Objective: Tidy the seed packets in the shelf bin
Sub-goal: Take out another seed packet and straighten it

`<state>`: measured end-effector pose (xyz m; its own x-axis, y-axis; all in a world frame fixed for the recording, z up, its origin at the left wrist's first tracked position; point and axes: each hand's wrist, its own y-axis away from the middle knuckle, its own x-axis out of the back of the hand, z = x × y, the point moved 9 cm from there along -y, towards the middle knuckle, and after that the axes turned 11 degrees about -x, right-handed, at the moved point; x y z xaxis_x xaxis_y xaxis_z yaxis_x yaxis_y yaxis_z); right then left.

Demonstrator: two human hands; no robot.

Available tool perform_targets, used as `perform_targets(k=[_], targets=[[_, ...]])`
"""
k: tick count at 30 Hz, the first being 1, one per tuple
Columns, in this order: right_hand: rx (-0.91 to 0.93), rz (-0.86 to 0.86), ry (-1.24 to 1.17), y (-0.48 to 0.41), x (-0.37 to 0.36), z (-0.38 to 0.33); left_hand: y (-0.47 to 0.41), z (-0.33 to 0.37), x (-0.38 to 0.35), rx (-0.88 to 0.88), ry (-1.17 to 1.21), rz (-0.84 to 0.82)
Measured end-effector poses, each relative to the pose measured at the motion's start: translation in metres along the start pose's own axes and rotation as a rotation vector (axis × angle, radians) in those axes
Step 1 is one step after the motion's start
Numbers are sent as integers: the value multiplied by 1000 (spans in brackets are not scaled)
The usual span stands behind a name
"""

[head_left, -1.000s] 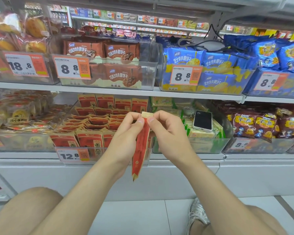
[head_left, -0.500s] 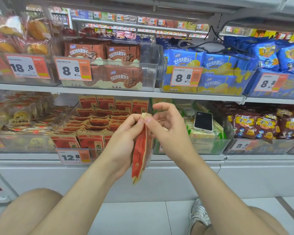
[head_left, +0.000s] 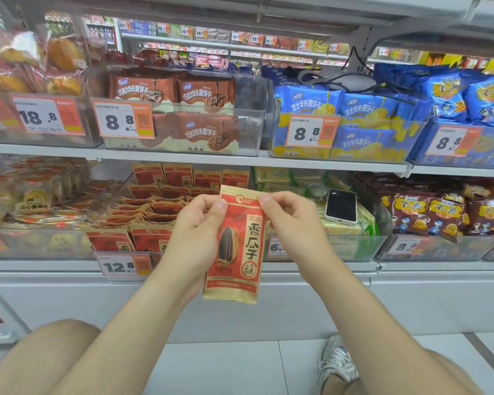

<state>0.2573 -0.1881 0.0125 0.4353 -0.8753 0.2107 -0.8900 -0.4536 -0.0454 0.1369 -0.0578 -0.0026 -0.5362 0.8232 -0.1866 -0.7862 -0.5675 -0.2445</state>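
Note:
A red and tan sunflower seed packet (head_left: pixel 240 246) hangs upright in front of the lower shelf, its printed face towards me. My left hand (head_left: pixel 196 235) pinches its upper left corner and lies along its left edge. My right hand (head_left: pixel 291 220) pinches the upper right corner. Behind the hands stands the clear shelf bin (head_left: pixel 120 252) with several matching seed packets (head_left: pixel 154 206), some upright at the back and front, others lying loosely slanted in between.
A phone (head_left: pixel 341 205) lies on green packets in the bin to the right. Clear bins of snacks fill the shelf above and both sides. A 12.8 price tag (head_left: pixel 123 265) hangs at the bin's front. My knees and a shoe (head_left: pixel 335 363) are below.
The packet was edge-on to me a second ago; it has turned to show its front face. Both hands still hold its top and have shifted slightly apart.

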Motion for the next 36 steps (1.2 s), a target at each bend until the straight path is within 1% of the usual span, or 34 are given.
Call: perform_targets(k=[3, 7, 10, 13, 14, 16, 18, 19, 20, 21, 23, 25, 26, 28, 31, 34, 36], targets=[[-115, -44, -16, -1, 2, 10, 0, 0, 2, 29, 12, -4], [-54, 3, -75, 0, 1, 3, 0, 3, -2, 13, -4, -31], [31, 127, -54, 0, 9, 0, -1, 7, -1, -15, -165, -80], [73, 259, -76, 2, 23, -1, 2, 0, -3, 56, -382, -215], [75, 277, -85, 3, 25, -1, 3, -2, -4, 69, -427, -251], [65, 279, -105, 3, 24, 1, 4, -2, -4, 83, -430, -280], [16, 245, -165, 1, 22, 4, 4, 2, -4, 76, -343, -277], [-34, 186, -215, -1, 18, 6, 4, 5, -4, 55, -279, -262], [-93, 89, -242, -2, 12, 7, 2, 8, -3, 24, -229, -235], [-142, -26, -215, -1, 6, 7, 0, 11, 0, -11, -197, -199], [-178, -242, -30, 7, -6, 5, -3, 15, 7, -71, -164, -124], [-166, -368, 92, 13, -14, 6, -5, 16, 13, -83, -145, -77], [-154, -383, 90, 14, -16, 5, -5, 15, 15, -70, -144, -68], [-134, -347, 45, 12, -15, 4, -5, 12, 16, -21, -134, -82], [-123, -258, 12, 9, -10, 6, -4, 8, 7, 43, 0, -158], [-117, -231, 66, 8, -8, 6, -5, 8, 4, 83, 106, -201], [-99, -215, 112, 9, -8, 4, -4, 8, 4, 89, 129, -239]])
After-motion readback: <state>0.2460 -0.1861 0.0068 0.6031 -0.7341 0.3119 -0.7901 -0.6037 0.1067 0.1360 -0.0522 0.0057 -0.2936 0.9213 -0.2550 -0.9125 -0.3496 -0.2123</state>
